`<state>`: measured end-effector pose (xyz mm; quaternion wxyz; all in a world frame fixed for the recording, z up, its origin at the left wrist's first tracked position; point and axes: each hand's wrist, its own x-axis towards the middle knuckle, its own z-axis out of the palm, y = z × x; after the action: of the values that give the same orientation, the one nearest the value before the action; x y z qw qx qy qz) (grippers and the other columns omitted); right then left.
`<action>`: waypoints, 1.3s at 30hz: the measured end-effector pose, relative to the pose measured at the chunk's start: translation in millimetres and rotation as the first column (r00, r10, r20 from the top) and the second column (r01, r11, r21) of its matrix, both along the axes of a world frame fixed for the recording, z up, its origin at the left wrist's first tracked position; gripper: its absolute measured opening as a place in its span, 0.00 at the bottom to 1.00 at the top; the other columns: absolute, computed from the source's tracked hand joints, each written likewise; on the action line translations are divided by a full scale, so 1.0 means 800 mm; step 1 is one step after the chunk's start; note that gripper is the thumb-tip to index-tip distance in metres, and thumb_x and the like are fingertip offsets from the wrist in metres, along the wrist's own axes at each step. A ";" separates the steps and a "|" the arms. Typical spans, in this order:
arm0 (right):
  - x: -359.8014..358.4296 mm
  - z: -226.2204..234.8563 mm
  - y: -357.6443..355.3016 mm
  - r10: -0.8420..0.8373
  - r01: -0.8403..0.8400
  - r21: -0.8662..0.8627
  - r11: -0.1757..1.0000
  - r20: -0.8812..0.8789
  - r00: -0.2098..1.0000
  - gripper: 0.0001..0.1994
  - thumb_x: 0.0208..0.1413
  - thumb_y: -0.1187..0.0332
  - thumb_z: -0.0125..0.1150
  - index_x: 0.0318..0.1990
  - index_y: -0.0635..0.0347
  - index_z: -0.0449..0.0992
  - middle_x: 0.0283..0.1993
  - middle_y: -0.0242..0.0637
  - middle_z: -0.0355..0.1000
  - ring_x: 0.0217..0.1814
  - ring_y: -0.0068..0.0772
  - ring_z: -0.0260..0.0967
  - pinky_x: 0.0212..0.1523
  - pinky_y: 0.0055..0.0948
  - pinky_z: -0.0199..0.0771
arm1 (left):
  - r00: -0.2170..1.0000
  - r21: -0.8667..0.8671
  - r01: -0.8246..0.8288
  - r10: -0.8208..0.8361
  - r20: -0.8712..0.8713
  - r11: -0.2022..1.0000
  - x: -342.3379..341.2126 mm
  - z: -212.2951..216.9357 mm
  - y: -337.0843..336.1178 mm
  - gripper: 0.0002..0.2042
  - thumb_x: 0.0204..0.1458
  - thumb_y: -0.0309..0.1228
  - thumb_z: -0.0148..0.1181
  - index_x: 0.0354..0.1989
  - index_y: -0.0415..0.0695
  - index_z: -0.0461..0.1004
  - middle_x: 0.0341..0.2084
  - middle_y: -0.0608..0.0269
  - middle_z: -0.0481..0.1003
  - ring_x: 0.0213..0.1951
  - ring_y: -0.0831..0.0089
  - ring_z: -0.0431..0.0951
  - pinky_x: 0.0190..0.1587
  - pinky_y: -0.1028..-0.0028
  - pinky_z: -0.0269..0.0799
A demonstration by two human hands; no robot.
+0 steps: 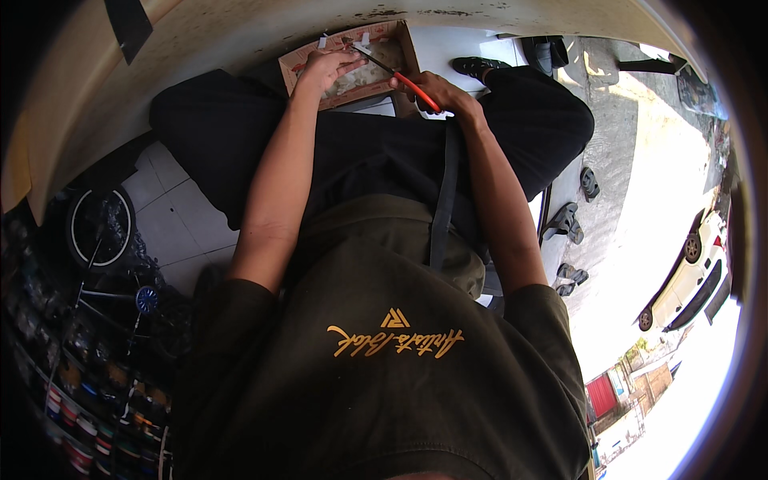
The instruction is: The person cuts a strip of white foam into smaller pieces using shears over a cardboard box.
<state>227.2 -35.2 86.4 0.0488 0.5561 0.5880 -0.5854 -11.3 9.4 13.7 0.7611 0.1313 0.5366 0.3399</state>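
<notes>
My right hand [436,90] is closed around the red handle of a long tool [418,92] with a dark neck and a narrow metal front end. Whether it is a pair of snips or a knife I cannot tell. That front end points up and left, close to the fingers of my left hand [324,69]. The left fingers are bent together near the tool's tip, and what they pinch is too small to name. Both hands are over a shallow cardboard box [410,50]. Pale, whitish pieces [364,78] lie inside it.
My dark-trousered legs [528,120] spread to either side of the box. Beyond it rises a pale curved panel [240,40]. Several sandals [565,222] lie at right, with a parked white car [684,280] farther off. A wheel [102,226] and shelved containers [80,424] stand at left.
</notes>
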 end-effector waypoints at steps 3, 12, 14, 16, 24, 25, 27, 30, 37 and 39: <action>0.004 -0.009 -0.002 0.055 -0.051 0.101 0.994 -0.031 0.998 0.34 0.47 0.32 0.49 0.30 0.61 0.77 0.10 0.31 0.56 0.14 0.25 0.55 0.20 0.28 0.58 | 1.000 -0.023 0.016 -0.015 0.018 1.000 -0.002 -0.009 0.001 0.10 0.44 0.11 0.56 0.35 0.22 0.66 0.33 0.44 0.73 0.35 0.56 0.78 0.43 0.66 0.80; 0.004 0.038 0.006 0.027 -0.003 -0.241 0.970 0.096 0.995 0.45 0.38 0.22 0.42 0.41 0.59 0.76 0.32 0.42 0.70 0.33 0.31 0.67 0.34 0.35 0.67 | 0.997 -0.058 -0.053 0.050 -0.056 0.997 -0.003 -0.007 -0.002 0.09 0.43 0.11 0.56 0.35 0.24 0.66 0.32 0.46 0.74 0.35 0.56 0.78 0.40 0.67 0.81; 0.004 0.027 0.007 0.032 0.010 -0.273 0.962 0.151 0.988 0.47 0.37 0.21 0.39 0.43 0.59 0.76 0.36 0.45 0.71 0.39 0.35 0.67 0.40 0.36 0.68 | 0.994 -0.050 -0.049 0.044 -0.097 0.998 -0.001 -0.001 -0.002 0.09 0.44 0.13 0.57 0.36 0.27 0.68 0.32 0.49 0.74 0.35 0.58 0.78 0.40 0.68 0.81; 0.004 0.025 0.007 0.019 0.009 -0.252 0.968 0.107 0.994 0.46 0.37 0.22 0.40 0.43 0.59 0.76 0.36 0.45 0.71 0.43 0.37 0.67 0.44 0.36 0.67 | 0.991 -0.043 -0.019 0.013 -0.137 0.999 -0.002 0.002 -0.001 0.10 0.46 0.18 0.59 0.39 0.31 0.71 0.34 0.53 0.75 0.36 0.61 0.78 0.42 0.71 0.79; -0.002 0.020 0.003 0.011 -0.004 -0.157 0.988 0.044 0.999 0.45 0.39 0.23 0.40 0.40 0.61 0.77 0.27 0.41 0.68 0.36 0.34 0.65 0.40 0.35 0.64 | 0.975 -0.026 -0.033 0.026 -0.222 0.999 0.003 0.013 0.003 0.08 0.46 0.20 0.60 0.35 0.33 0.73 0.30 0.56 0.75 0.32 0.66 0.77 0.35 0.73 0.77; -0.003 0.018 0.003 0.002 0.006 -0.156 0.988 0.049 0.999 0.45 0.39 0.23 0.41 0.40 0.61 0.77 0.25 0.40 0.67 0.34 0.34 0.65 0.38 0.35 0.64 | 0.966 -0.037 -0.016 0.006 -0.258 0.999 0.004 0.014 0.004 0.08 0.45 0.20 0.61 0.35 0.34 0.73 0.30 0.56 0.75 0.32 0.66 0.77 0.34 0.73 0.77; -0.006 0.018 0.003 -0.016 0.022 -0.148 0.989 0.040 0.999 0.44 0.40 0.23 0.41 0.39 0.61 0.77 0.22 0.38 0.65 0.32 0.33 0.64 0.36 0.34 0.64 | 0.981 -0.010 -0.055 0.053 -0.185 0.998 0.002 0.008 0.004 0.08 0.45 0.20 0.61 0.34 0.34 0.73 0.30 0.56 0.75 0.31 0.67 0.76 0.34 0.73 0.75; -0.007 0.016 0.003 -0.051 0.051 -0.139 0.989 0.008 0.999 0.44 0.41 0.24 0.42 0.38 0.61 0.78 0.20 0.37 0.64 0.30 0.31 0.63 0.34 0.33 0.63 | 0.986 -0.025 -0.097 0.092 -0.141 0.995 0.003 0.004 0.005 0.07 0.45 0.20 0.60 0.33 0.35 0.73 0.30 0.56 0.76 0.31 0.68 0.77 0.36 0.74 0.74; -0.010 0.028 0.002 -0.107 0.097 -0.138 0.986 -0.072 0.992 0.41 0.43 0.27 0.46 0.40 0.62 0.78 0.18 0.33 0.62 0.24 0.25 0.60 0.26 0.28 0.60 | 0.992 -0.060 -0.090 0.084 -0.096 0.994 0.010 0.007 0.005 0.04 0.43 0.19 0.59 0.29 0.32 0.73 0.27 0.52 0.77 0.28 0.65 0.79 0.34 0.74 0.77; -0.008 0.023 0.003 -0.120 0.105 -0.152 0.983 -0.093 0.988 0.40 0.44 0.28 0.46 0.39 0.62 0.78 0.16 0.31 0.60 0.21 0.23 0.58 0.23 0.27 0.59 | 0.995 -0.065 -0.080 0.076 -0.063 0.995 0.012 0.005 0.003 0.05 0.43 0.19 0.59 0.29 0.32 0.73 0.27 0.52 0.77 0.28 0.66 0.78 0.34 0.74 0.77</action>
<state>220.6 -32.8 105.1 0.0261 0.5529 0.5126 -0.6564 -2.0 12.2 17.9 0.7346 0.0947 0.5753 0.3470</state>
